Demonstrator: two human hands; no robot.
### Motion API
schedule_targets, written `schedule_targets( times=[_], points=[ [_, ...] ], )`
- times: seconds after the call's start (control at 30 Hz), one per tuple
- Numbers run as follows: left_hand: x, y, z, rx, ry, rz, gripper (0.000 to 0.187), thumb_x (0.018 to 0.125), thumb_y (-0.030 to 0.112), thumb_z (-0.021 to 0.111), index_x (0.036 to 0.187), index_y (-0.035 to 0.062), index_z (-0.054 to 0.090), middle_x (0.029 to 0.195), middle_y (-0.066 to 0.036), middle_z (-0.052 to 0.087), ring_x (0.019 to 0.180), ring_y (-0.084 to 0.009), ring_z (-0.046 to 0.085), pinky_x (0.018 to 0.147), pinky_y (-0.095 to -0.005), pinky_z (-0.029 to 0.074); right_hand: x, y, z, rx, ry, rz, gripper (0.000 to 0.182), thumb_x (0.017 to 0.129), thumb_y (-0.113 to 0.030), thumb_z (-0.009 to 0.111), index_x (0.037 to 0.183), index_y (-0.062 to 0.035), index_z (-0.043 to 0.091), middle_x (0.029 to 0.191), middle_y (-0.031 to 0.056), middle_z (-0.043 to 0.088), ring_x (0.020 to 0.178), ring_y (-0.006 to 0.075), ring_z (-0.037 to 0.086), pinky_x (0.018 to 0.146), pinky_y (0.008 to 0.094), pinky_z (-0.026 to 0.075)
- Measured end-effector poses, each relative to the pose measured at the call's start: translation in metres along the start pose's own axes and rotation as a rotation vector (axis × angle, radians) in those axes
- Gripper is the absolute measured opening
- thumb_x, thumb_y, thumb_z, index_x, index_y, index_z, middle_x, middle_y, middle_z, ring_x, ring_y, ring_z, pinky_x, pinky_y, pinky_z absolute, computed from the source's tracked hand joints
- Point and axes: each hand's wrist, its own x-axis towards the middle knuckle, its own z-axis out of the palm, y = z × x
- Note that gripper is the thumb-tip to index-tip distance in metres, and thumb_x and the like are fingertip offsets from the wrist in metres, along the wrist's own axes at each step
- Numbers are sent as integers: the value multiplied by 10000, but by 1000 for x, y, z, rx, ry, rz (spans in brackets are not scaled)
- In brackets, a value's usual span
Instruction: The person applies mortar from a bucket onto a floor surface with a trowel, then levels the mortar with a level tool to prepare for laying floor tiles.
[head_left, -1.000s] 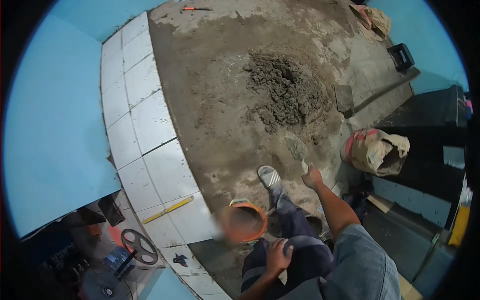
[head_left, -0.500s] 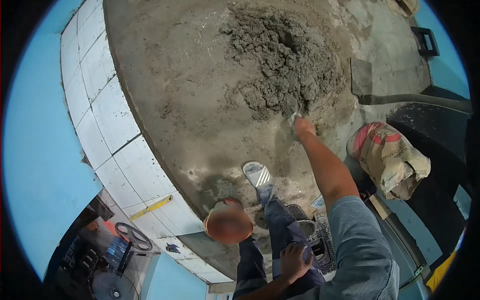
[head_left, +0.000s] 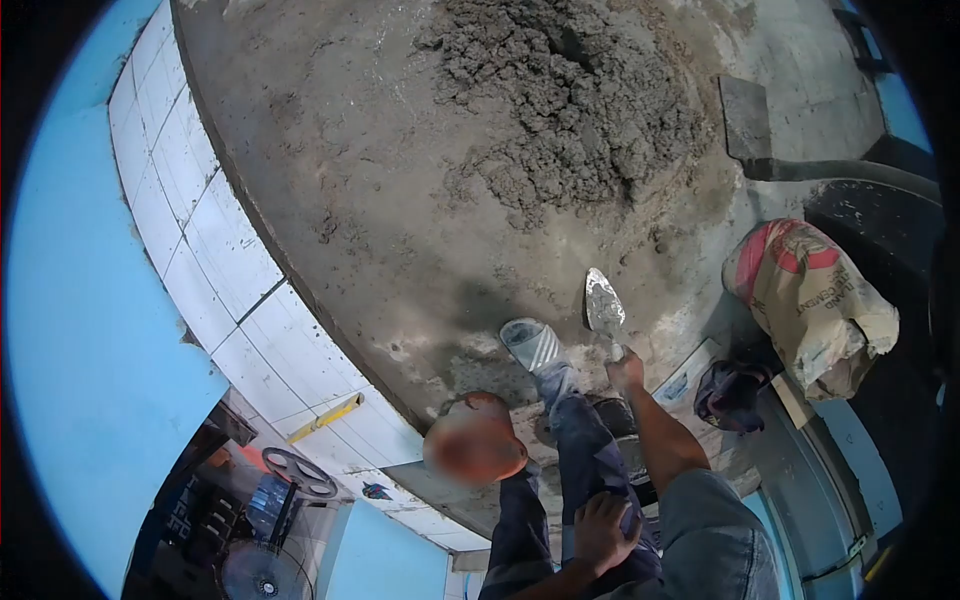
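My right hand [head_left: 627, 370] grips the handle of a pointed trowel [head_left: 604, 303], its metal blade smeared with grey and aimed away from me over the floor. Beyond the tip lies a heap of wet grey mortar [head_left: 580, 110] with a lumpy surface. My left hand [head_left: 606, 532] rests on my thigh, fingers spread over the dark trousers and holding nothing. Close to my sandalled foot [head_left: 532, 345] stands a rounded orange-brown vessel [head_left: 475, 440]; blur covers part of it.
A paper cement bag [head_left: 815, 305] stands at the right, near a shovel [head_left: 747, 120] lying flat. A dark bundle [head_left: 733, 395] sits below the bag. White tiles [head_left: 225, 225] edge the left side, with a yellow level [head_left: 325, 418] on them. A fan [head_left: 265, 575] shows lower left.
My right hand has drawn back from the heap towards me, bringing the trowel blade out into view. My left hand stays on my thigh. The whole view has shifted slightly.
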Motion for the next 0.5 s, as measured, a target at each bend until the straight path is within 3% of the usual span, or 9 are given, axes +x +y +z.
schedule_targets(
  times=[0.07, 0.1, 0.13, 0.17, 0.2, 0.23, 0.33, 0.37, 0.5],
  points=[
    [2, -1, 0, -16, -39, -14, 369, 841, 334, 757, 1134, 136, 653, 1193, -55, 663, 1234, -294, 573, 966, -502, 447, 27, 5, 24, 36, 38, -82, 556, 734, -277, 770, 1222, -41, 649, 1026, 248, 726, 1012, 435, 684, 894, 478, 557],
    [5, 0, -2, -6, -47, -18, 368, 845, 337, 751, 1136, 131, 660, 1199, -52, 666, 1238, -286, 575, 973, -494, 448, 49, -37, 17, -81, 48, -63, 575, 735, -313, 807, 1188, 11, 667, 1093, 265, 715, 1055, 419, 691, 911, 475, 550],
    [5, 1, -6, 5, -60, -22, 367, 849, 339, 746, 1138, 127, 667, 1205, -49, 669, 1241, -277, 576, 981, -487, 448, 121, -25, 49, -222, 35, -85, 613, 722, -344, 829, 1171, 39, 664, 1099, 269, 710, 1049, 428, 689, 904, 481, 552],
    [5, -2, -7, 16, -76, -26, 367, 854, 342, 740, 1141, 122, 675, 1211, -46, 671, 1244, -269, 578, 989, -479, 449, 150, -83, 44, -145, 226, -170, 615, 722, -364, 828, 1166, 30, 668, 1085, 262, 716, 1022, 422, 697, 887, 479, 565],
    [4, -6, -4, 19, -73, -15, 366, 852, 336, 743, 1144, 125, 673, 1211, -43, 672, 1248, -268, 577, 988, -478, 451, 206, -118, 42, 5, 127, -195, 608, 746, -370, 802, 1179, 33, 662, 1096, 264, 716, 1027, 427, 700, 881, 481, 576],
    [0, -10, -2, 23, -69, -8, 366, 851, 329, 747, 1147, 128, 671, 1212, -41, 672, 1251, -268, 575, 986, -477, 453, 203, -195, 11, -76, 137, -140, 571, 753, -346, 787, 1165, 30, 665, 1103, 270, 718, 1033, 428, 704, 879, 477, 582],
    [-7, -18, 0, 3, -170, -43, 351, 889, 165, 670, 1239, 155, 639, 1310, -16, 622, 1359, -256, 482, 1028, -484, 418, 186, -263, -13, 3, 211, -81, 485, 753, -293, 768, 1107, 27, 679, 1071, 266, 729, 1012, 406, 716, 866, 458, 580],
    [-8, -20, -2, -9, -218, -66, 384, 909, 86, 630, 1284, 167, 624, 1359, -5, 597, 1411, -251, 436, 1050, -488, 399, 181, -275, -17, 31, 247, -73, 467, 750, -278, 763, 1095, 26, 682, 1051, 260, 734, 992, 396, 723, 856, 450, 580],
    [-12, -27, -3, -19, -186, -43, 382, 888, 81, 633, 1262, 159, 637, 1341, -7, 619, 1382, -254, 472, 1060, -481, 400, 202, -240, -12, 154, 56, -99, 561, 763, -282, 746, 1257, -26, 674, 1175, 233, 721, 1115, 377, 692, 963, 420, 538]
  ],
)
